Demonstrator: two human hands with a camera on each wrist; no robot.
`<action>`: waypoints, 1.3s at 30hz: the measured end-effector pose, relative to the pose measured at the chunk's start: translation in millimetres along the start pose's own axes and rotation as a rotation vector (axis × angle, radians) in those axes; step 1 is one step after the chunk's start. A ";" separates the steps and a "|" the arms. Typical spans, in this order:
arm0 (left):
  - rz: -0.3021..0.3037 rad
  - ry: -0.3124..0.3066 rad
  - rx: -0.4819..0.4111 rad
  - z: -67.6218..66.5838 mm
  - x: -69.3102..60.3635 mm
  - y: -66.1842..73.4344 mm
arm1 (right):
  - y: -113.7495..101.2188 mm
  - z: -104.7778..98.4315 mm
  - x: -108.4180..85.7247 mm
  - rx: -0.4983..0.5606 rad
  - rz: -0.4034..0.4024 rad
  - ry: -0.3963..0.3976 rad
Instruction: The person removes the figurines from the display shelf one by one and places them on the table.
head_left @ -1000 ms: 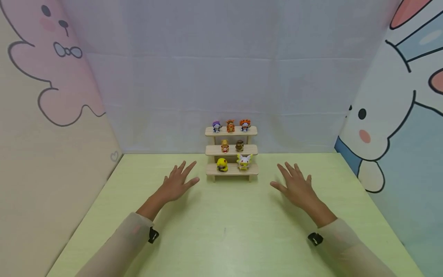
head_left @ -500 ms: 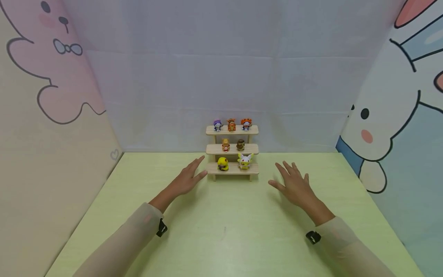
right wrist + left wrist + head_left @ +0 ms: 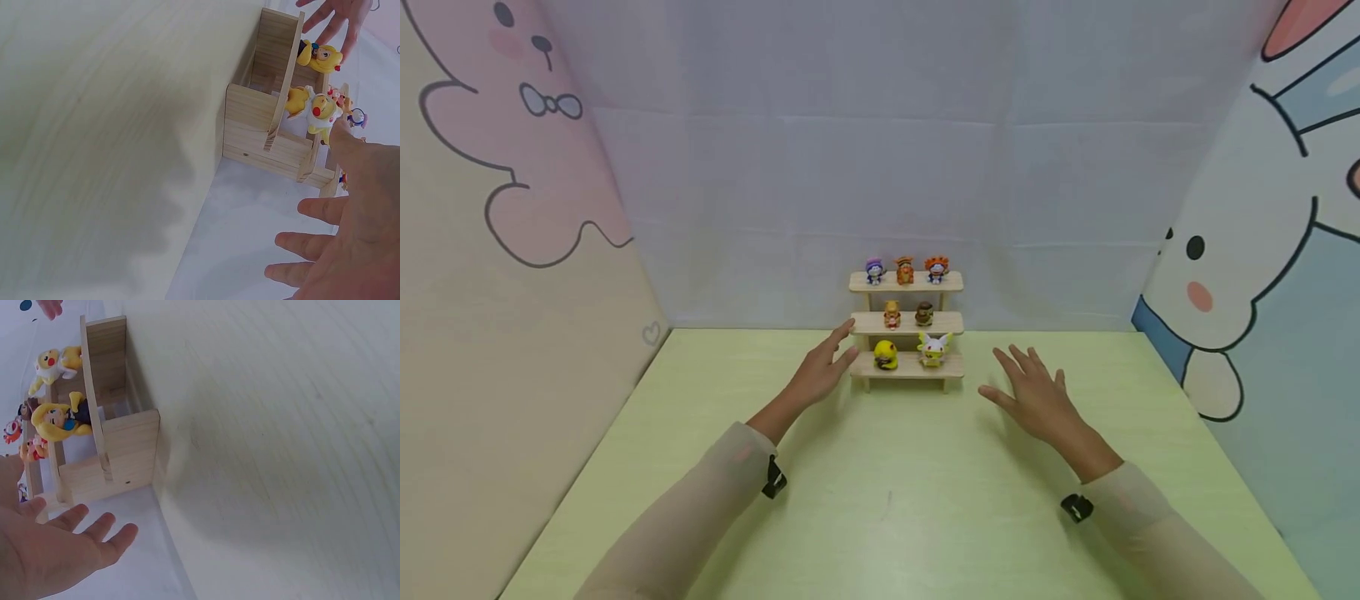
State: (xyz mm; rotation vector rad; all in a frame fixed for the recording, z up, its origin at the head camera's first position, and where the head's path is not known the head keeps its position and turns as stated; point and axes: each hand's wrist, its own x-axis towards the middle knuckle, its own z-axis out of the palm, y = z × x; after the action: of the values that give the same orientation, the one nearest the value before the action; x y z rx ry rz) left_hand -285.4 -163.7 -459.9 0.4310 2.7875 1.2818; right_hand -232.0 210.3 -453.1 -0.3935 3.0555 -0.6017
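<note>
A three-tier wooden display shelf [image 3: 907,372] stands against the back wall with small figurines on every tier. On the lowest tier sit a yellow-haired figurine [image 3: 57,420] and a white-and-yellow eared figurine [image 3: 319,111]. An orange-red figurine [image 3: 891,314] and a brown one [image 3: 924,313] share the middle tier. Up top are a purple-hatted figurine [image 3: 874,271], an orange one [image 3: 905,270] and one with an orange-red mane [image 3: 936,269]. My left hand [image 3: 820,372] holds nothing, fingers extended by the shelf's left side. My right hand [image 3: 1037,402], fingers spread, hovers right of the shelf, apart from it.
The shelf rests on a pale green table [image 3: 880,500]. A white cloth backdrop [image 3: 820,150] hangs behind. Side panels carry a pink cartoon animal [image 3: 550,192] on the left and a white rabbit [image 3: 1217,250] on the right.
My left hand has moved forward and right, up to the shelf's left side. The right hand has barely shifted. The figurines keep their places on the shelf.
</note>
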 end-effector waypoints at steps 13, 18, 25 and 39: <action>-0.102 0.121 -0.258 14.7 23.0 9.5 | -6.8 -5.4 4.2 -0.007 -0.014 0.005; -0.157 0.104 -0.437 19.2 29.7 11.0 | -7.2 -6.1 6.1 -0.007 -0.015 0.006; -0.199 0.127 -0.607 22.3 36.3 6.4 | -8.4 -9.2 10.7 -0.007 -0.004 0.002; -0.254 0.131 -0.756 21.7 46.6 4.1 | -16.8 -18.6 30.6 0.013 -0.046 0.045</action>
State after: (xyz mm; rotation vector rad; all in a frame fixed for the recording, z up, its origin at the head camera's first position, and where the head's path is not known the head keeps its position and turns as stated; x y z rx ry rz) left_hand -325.8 -132.7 -467.5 -0.0536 2.0936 2.1648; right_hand -258.4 194.6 -428.2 -0.4582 3.0912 -0.6407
